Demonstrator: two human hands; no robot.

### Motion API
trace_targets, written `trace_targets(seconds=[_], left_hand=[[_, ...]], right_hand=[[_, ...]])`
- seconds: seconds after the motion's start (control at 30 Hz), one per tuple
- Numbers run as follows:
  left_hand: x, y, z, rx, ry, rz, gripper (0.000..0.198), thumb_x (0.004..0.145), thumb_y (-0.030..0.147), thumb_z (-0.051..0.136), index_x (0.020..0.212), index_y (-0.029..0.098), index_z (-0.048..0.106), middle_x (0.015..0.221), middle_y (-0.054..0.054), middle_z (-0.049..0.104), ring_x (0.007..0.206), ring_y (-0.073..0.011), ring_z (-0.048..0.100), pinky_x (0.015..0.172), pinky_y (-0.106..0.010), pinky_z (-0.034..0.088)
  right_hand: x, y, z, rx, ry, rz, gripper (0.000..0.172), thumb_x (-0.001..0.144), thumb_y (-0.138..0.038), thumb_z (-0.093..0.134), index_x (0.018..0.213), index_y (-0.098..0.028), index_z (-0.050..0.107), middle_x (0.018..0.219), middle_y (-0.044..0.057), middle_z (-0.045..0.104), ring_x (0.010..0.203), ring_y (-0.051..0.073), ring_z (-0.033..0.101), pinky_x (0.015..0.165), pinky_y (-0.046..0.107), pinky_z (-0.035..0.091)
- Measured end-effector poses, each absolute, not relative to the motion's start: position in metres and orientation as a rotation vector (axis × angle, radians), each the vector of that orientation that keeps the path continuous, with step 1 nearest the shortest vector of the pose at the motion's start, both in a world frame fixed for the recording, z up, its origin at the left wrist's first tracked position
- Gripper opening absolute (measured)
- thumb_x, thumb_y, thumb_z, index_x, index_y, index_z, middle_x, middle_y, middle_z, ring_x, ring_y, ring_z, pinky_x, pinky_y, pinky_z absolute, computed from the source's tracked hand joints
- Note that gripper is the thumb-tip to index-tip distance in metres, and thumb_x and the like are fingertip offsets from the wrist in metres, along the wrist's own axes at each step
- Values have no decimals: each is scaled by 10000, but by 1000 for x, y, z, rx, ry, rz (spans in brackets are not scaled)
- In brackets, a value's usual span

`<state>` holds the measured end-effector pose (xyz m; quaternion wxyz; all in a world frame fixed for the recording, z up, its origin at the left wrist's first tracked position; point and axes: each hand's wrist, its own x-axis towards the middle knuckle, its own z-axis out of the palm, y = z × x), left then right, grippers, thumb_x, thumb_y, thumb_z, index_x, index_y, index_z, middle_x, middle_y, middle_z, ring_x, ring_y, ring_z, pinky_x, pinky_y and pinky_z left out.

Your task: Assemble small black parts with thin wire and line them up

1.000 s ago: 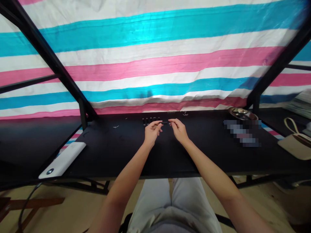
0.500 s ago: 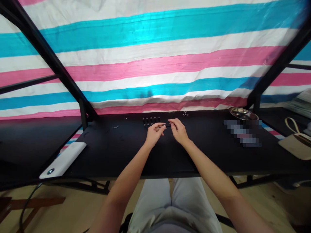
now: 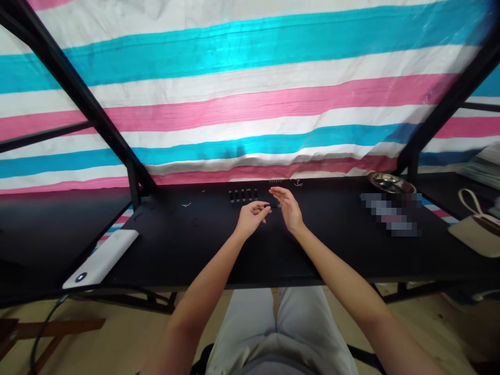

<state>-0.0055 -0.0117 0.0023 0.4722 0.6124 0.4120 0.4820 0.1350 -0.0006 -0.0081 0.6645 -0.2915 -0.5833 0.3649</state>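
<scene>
My left hand (image 3: pixel 252 216) is closed in a pinch around a small black cylinder (image 3: pixel 273 206), which lies sideways and points toward my other hand. My right hand (image 3: pixel 289 209) is just to the right of it, fingers stretched and apart; whether its thumb touches the cylinder's end is too small to tell. Beyond my left hand, several short black cylinders with pale ends (image 3: pixel 242 195) stand in a row on the black table (image 3: pixel 273 255). Behind my right hand lies a row of tiny metallic pieces (image 3: pixel 275 182).
Thin white scraps (image 3: pixel 298 183) lie at the back edge, and another scrap (image 3: pixel 186 204) is to the left. A shiny metal bowl (image 3: pixel 391 183) and a blurred-out item (image 3: pixel 390 214) are at right, near a beige pouch (image 3: pixel 474 237). A white device (image 3: pixel 102 259) sits at the left edge.
My right hand has opened, its fingers spreading and straightening. My left hand has shifted slightly right and down, and the black cylinder in its pinch now shows more clearly.
</scene>
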Motion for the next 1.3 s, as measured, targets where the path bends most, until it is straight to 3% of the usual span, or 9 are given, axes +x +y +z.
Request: trace_targets(seconds=[0.77, 0.87, 0.97, 1.13, 1.3], left_hand=[[-1, -13, -8, 1578, 1051, 1155, 325, 686, 348, 650, 907, 110, 636, 720, -48, 658, 430, -64, 521, 455, -202, 436], [-2, -13, -7, 1618, 1123, 1189, 294, 682, 352, 646, 869, 124, 645, 639, -8, 615, 424, -63, 512, 443, -190, 407], [-5, -12, -6, 1664, 1225, 1268, 264, 692, 363, 630, 831, 139, 650, 560, 31, 547, 409, -53, 474, 433, -179, 370], [-7, -10, -4, 1672, 1318, 1308, 254, 698, 375, 614, 790, 140, 641, 547, 34, 528, 418, -50, 430, 426, -178, 344], [-9, -5, -10, 1692, 1361, 1311, 273, 709, 395, 598, 822, 148, 626, 622, 16, 572, 436, -55, 447, 443, -182, 366]], right_hand=[[129, -4, -10, -524, -1183, 1032, 343, 711, -259, 397, 993, -197, 584, 1073, 68, 614, 1060, 230, 542, 997, 427, 348], [133, -3, -8, -634, -1342, 905, 364, 699, -197, 385, 1011, -220, 572, 1104, 54, 587, 1094, 212, 518, 978, 416, 369], [140, -6, -4, -822, -1645, 569, 343, 687, -147, 438, 988, -222, 586, 1128, 63, 550, 1104, 208, 489, 964, 403, 373], [147, -8, -3, -1029, -2057, 76, 238, 771, -206, 518, 987, -188, 615, 1011, 96, 567, 951, 220, 511, 835, 385, 410], [148, 11, -10, -1165, -2040, 54, 173, 820, -246, 500, 926, -173, 616, 819, 72, 591, 793, 192, 522, 743, 325, 412]])
